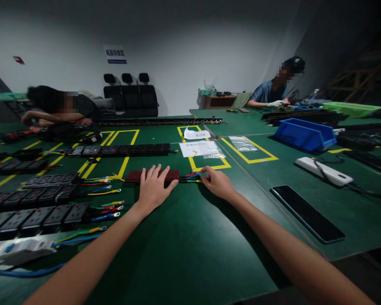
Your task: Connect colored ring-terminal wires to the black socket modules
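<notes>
Both bare forearms extend forward and converge: left forearm [95, 250], right forearm [279, 235]. Left hand [154, 188]: palm down, fingers spread, thumb angled inward. Right hand [217, 182]: fingers curled, index fingertip directed toward the left hand, wrist nearly straight.

Dimness fills the room, the pale wall [190, 55] fading to near-black along the top and right. A soft sheen lies mid-worktop [197, 237], with dark shadow beside the right forearm [273, 224]. The left fingers [151, 171] look fairly clear; black sockets [34, 220] smear towards the stretched left edge.
</notes>
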The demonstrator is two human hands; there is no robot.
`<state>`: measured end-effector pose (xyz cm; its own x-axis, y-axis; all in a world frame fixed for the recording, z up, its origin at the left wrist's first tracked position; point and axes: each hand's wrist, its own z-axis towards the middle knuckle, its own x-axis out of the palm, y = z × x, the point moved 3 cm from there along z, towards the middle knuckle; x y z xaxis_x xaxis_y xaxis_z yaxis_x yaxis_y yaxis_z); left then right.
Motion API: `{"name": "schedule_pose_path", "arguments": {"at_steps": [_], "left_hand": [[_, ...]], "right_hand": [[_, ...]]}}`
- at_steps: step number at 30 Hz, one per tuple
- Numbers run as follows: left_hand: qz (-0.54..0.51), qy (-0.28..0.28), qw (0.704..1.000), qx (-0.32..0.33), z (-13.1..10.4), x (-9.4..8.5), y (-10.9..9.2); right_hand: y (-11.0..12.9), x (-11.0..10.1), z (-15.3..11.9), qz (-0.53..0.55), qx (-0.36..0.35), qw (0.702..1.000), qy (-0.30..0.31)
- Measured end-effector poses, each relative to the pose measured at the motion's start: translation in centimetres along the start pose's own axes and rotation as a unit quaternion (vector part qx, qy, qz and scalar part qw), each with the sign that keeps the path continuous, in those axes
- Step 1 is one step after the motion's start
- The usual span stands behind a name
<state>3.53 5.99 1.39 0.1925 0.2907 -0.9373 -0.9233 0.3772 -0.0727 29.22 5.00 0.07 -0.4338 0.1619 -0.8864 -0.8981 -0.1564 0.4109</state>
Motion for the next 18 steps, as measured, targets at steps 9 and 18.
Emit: {"name": "schedule_pose_path", "arguments": {"at_steps": [9,18], "left_hand": [[0.002,-0.005,1.000,0.008,-0.07,-0.29,-0.18],[-0.007,-0.005,1.000,0.008,-0.06,-0.34,-0.22]], "right_hand": [[0.04,-0.11,-0.03,-0.002,0.005,1.000,0.000],[-0.05,-0.07,0.02,0.001,0.005,1.000,0.000]]}}
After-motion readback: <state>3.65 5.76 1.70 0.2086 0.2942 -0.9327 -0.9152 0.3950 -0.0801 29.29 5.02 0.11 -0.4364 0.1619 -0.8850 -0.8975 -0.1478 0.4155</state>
